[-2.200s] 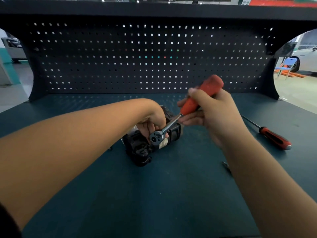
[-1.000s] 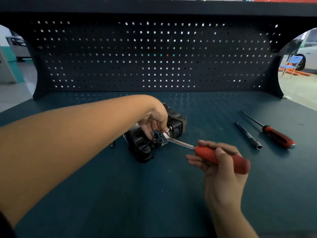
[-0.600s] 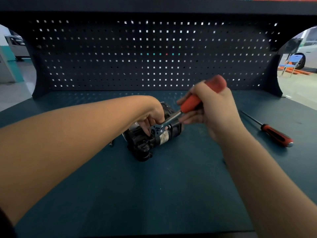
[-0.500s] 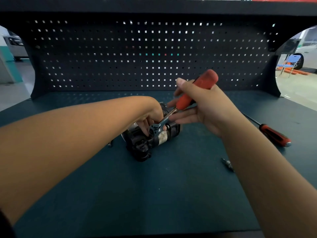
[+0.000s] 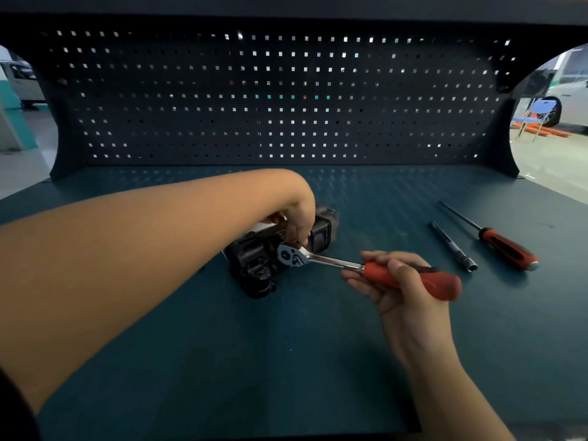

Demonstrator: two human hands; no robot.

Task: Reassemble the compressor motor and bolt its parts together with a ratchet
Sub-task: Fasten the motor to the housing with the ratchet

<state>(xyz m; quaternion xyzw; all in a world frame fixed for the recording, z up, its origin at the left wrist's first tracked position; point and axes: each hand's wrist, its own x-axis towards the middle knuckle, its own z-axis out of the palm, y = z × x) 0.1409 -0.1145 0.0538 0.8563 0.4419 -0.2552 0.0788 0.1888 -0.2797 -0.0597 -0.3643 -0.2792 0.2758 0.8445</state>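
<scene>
The black compressor motor lies on its side in the middle of the dark green bench. My left hand reaches over it from the left and grips its top, fingers curled down by the ratchet head. The ratchet has a chrome head seated on the motor's upper side and a red handle pointing right and toward me. My right hand grips that red handle, thumb over the top.
A chrome socket extension bar and a red-and-black screwdriver lie on the bench to the right. A black pegboard closes off the back. A small dark part sits by the motor's left, mostly hidden under my forearm.
The ratchet handle has swung from pointing up and away down to the right, toward me, with my right hand on it. The left hand has stayed on the motor.
</scene>
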